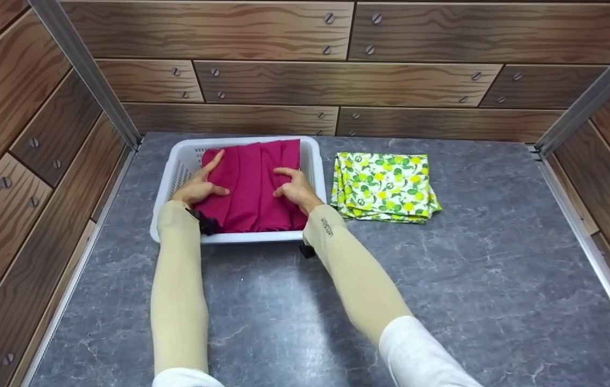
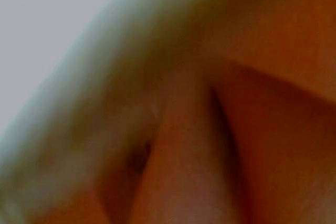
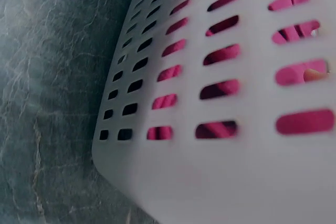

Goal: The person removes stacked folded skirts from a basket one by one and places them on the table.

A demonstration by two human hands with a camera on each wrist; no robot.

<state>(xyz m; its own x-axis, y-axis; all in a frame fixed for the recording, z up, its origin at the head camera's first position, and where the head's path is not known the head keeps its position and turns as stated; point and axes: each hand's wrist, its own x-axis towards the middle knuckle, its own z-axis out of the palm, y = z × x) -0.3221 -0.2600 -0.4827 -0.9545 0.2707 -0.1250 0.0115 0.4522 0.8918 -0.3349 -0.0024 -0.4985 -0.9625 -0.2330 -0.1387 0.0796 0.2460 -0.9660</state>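
From the head view, a white basket [image 1: 316,161] on the grey desk [image 1: 445,279] holds a folded magenta cloth [image 1: 254,183]; the left hand [image 1: 197,185] lies flat on it with fingers spread, the right hand [image 1: 294,188] presses it with relaxed, slightly bent fingers. A lemon-print cloth [image 1: 383,185] lies just beside the basket. The left wrist view is blurred beyond telling. The right wrist view shows the basket's slotted wall [image 3: 252,77], magenta cloth [image 3: 304,121] behind it.

The left wrist view is a close blur (nothing nameable); the basket [image 3: 220,145] hides most of the magenta cloth [image 3: 304,121] behind its slotted wall.
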